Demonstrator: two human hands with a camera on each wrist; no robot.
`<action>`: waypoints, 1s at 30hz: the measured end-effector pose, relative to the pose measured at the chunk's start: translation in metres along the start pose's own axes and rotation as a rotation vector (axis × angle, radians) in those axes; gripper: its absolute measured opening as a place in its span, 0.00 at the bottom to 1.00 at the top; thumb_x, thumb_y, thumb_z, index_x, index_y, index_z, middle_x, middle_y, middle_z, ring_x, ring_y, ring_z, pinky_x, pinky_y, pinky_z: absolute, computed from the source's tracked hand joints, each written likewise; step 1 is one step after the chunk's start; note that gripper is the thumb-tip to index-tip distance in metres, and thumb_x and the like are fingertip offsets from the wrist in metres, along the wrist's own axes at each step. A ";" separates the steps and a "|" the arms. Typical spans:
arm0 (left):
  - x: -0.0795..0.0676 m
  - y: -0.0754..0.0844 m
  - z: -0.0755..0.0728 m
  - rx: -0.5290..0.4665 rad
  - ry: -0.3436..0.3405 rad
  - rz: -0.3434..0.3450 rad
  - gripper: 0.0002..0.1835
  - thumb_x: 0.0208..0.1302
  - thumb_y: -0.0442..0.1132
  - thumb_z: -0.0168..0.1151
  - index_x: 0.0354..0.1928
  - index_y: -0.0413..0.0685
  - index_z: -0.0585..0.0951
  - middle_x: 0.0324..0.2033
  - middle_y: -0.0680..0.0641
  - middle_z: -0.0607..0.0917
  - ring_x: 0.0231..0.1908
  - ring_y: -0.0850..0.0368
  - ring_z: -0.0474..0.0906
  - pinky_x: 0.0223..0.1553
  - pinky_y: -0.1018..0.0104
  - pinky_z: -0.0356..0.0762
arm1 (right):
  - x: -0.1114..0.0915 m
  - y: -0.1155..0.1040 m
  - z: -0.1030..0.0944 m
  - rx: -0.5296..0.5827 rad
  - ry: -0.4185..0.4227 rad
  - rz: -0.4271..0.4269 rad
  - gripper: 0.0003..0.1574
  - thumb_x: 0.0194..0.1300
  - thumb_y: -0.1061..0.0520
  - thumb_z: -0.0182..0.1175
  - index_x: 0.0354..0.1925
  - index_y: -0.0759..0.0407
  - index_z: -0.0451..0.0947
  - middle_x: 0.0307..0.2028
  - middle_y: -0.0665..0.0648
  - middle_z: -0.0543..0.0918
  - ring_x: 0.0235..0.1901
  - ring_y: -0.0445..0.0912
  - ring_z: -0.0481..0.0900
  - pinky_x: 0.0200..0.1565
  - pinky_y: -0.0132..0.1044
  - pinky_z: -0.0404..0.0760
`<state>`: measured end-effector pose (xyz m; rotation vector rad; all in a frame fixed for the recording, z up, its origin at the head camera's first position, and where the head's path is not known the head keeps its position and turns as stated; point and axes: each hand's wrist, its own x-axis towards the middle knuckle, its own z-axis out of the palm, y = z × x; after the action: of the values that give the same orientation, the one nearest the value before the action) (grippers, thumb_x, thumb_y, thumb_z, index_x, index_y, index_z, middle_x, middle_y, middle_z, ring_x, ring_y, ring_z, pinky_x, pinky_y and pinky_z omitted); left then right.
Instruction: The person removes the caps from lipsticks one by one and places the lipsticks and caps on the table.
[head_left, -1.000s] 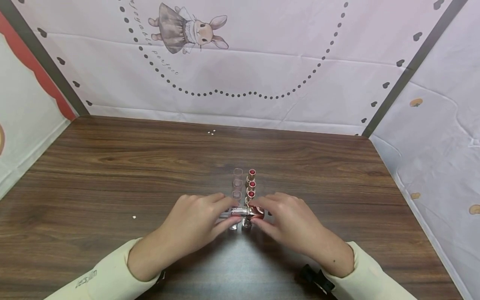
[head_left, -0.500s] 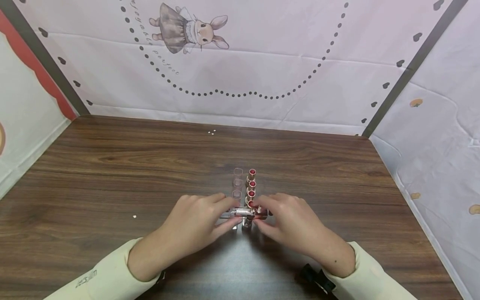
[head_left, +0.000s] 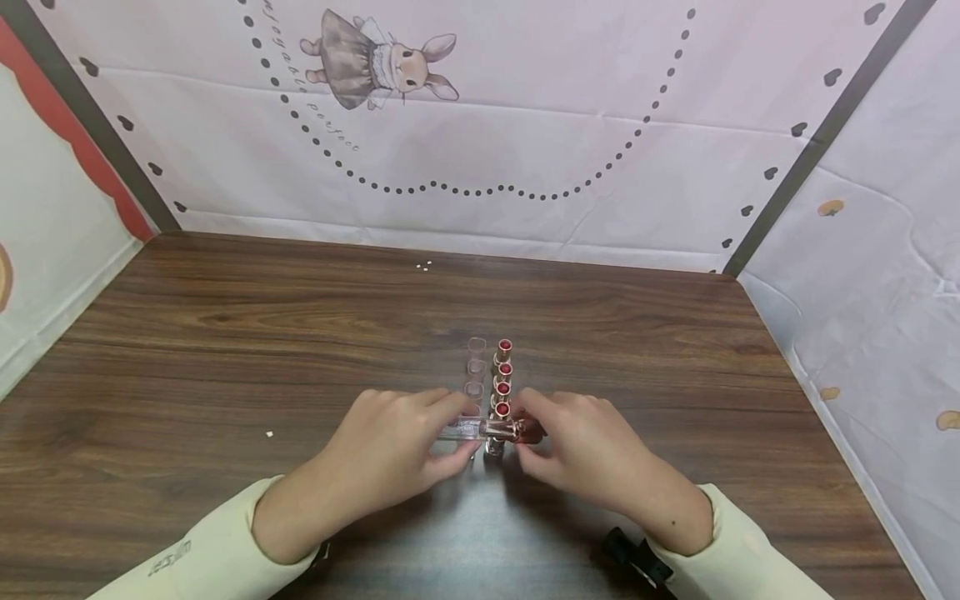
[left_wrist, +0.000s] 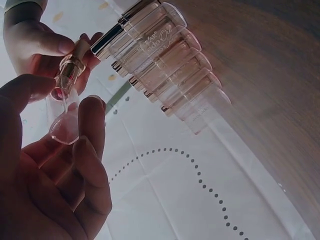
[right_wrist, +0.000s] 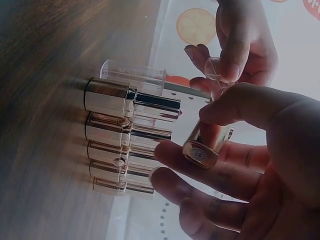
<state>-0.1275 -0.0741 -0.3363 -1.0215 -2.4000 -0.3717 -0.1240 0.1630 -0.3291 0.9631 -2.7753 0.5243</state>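
Note:
My left hand [head_left: 390,442] pinches a clear lipstick cap [left_wrist: 65,125] between thumb and fingers. My right hand [head_left: 592,437] grips the shiny rose-gold base of a lipstick [right_wrist: 202,150], held sideways. In the left wrist view, its red tip still sits partly within the cap's mouth. Just beyond the hands, several uncapped lipsticks [head_left: 504,369] with red tips stand upright in a row. Left of them runs a parallel row of clear caps [head_left: 476,367]. My fingers hide the near ends of both rows in the head view.
All this stands on a brown wood-grain table [head_left: 300,317]. Small white bits [head_left: 424,266] lie near its back edge, and another white scrap [head_left: 270,433] lies to the left. A printed cloth [head_left: 525,125] hangs behind the table.
My right hand has shifted slightly right with the lipstick base, drawing the lipstick partway out of its cap. More of the gold tube shows between the hands. My left hand has stayed nearly still.

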 end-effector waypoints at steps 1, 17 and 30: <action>0.000 0.000 -0.001 0.002 -0.001 0.002 0.14 0.51 0.53 0.73 0.37 0.58 0.83 0.20 0.62 0.81 0.13 0.69 0.60 0.14 0.73 0.54 | 0.000 0.000 0.000 -0.006 -0.006 0.002 0.14 0.52 0.57 0.69 0.36 0.48 0.76 0.26 0.42 0.84 0.24 0.34 0.78 0.25 0.31 0.75; -0.001 0.000 -0.011 -0.013 -0.049 -0.002 0.13 0.48 0.53 0.72 0.32 0.59 0.82 0.25 0.61 0.75 0.13 0.72 0.57 0.14 0.76 0.52 | 0.001 -0.003 -0.007 0.029 -0.072 0.026 0.13 0.53 0.54 0.73 0.36 0.48 0.79 0.27 0.43 0.73 0.26 0.35 0.68 0.27 0.27 0.69; -0.012 0.003 -0.013 -0.076 -0.142 -0.034 0.11 0.52 0.54 0.73 0.32 0.62 0.81 0.24 0.63 0.76 0.15 0.73 0.58 0.16 0.75 0.54 | -0.010 -0.007 0.008 0.134 -0.154 0.036 0.11 0.55 0.52 0.75 0.33 0.46 0.80 0.20 0.42 0.73 0.20 0.30 0.64 0.23 0.25 0.65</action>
<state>-0.1140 -0.0851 -0.3317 -1.0742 -2.5495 -0.4182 -0.1121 0.1605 -0.3372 1.0232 -2.9304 0.6763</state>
